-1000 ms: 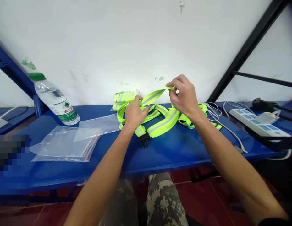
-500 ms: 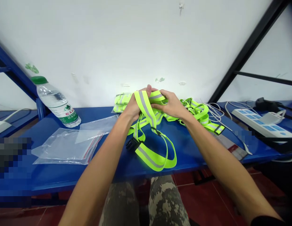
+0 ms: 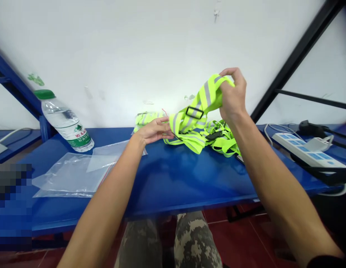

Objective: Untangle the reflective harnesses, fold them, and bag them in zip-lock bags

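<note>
A bundle of fluorescent yellow reflective straps (image 3: pixel 208 93) with grey stripes and a black slider buckle slopes between my hands, above the blue table. My right hand (image 3: pixel 234 95) is raised and closed around the upper right end, its fingers bent over the folded webbing. Lower down, my left hand (image 3: pixel 157 130) has its fingertips at the loop on the bundle's left end. Those fingers are fairly straight, and their tips are partly hidden by the webbing. Beneath and behind lies a tangled pile of similar straps (image 3: pixel 224 141) with black buckles.
Clear zip bags (image 3: pixel 75 173) lie on the blue table (image 3: pixel 175 178) at left, near a water bottle (image 3: pixel 68 123). Packed yellow straps (image 3: pixel 145 118) sit against the wall. A white power strip (image 3: pixel 309 149) with cables is at right, beside a black frame post (image 3: pixel 295 56).
My right hand has lifted the strap bundle up and to the right. My left hand has moved slightly left and down. The loop that hung toward the table's front edge is now gathered up.
</note>
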A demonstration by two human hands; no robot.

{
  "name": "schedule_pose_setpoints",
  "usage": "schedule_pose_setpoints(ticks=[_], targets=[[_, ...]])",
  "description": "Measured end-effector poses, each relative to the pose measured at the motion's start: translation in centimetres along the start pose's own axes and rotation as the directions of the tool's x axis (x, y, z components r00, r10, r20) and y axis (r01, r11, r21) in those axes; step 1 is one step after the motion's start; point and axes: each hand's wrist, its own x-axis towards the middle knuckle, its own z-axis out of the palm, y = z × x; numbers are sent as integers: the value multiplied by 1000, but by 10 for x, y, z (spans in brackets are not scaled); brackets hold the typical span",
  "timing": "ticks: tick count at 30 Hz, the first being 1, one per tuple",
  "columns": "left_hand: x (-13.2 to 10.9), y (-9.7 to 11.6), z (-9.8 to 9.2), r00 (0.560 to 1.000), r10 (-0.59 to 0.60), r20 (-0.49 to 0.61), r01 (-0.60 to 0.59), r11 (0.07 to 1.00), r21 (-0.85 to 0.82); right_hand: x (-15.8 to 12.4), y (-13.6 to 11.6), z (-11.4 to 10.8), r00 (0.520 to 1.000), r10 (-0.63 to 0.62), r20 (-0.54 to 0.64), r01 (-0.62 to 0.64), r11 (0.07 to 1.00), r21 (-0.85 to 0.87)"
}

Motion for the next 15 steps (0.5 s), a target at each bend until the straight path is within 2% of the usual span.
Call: schedule_pose_setpoints(ticks=[2, 4, 5, 7, 10, 11, 13, 15], targets=[[-4, -1, 11, 993, 31, -118, -20, 995, 93, -3, -4, 6, 999, -22, -29, 20, 998, -60], [-6, 1, 29, 953, 173, -248, -129, 975, 181, -8, -11, 14, 997, -56, -53, 50, 993, -106], [-5, 3, 39, 932, 253, -259, -190, 951, 244, -10, -16, 18, 997, -64, -49, 58, 991, -121], [-1, 6, 56, 894, 400, -204, -289, 860, 421, -12, -25, 25, 999, -47, -17, 45, 994, -103], [11, 4, 62, 831, 539, -137, -364, 714, 598, -11, -36, 25, 996, 17, 87, -17, 1000, -1], [16, 3, 58, 827, 547, -134, -373, 710, 597, -12, -38, 22, 991, 39, 131, -45, 998, 41], [23, 0, 46, 845, 512, -155, -382, 780, 495, -14, -42, 9, 962, 72, 262, -111, 984, 137], [25, 0, 31, 869, 452, -202, -384, 872, 303, -17, -42, -7, 887, 77, 455, -198, 954, 225]])
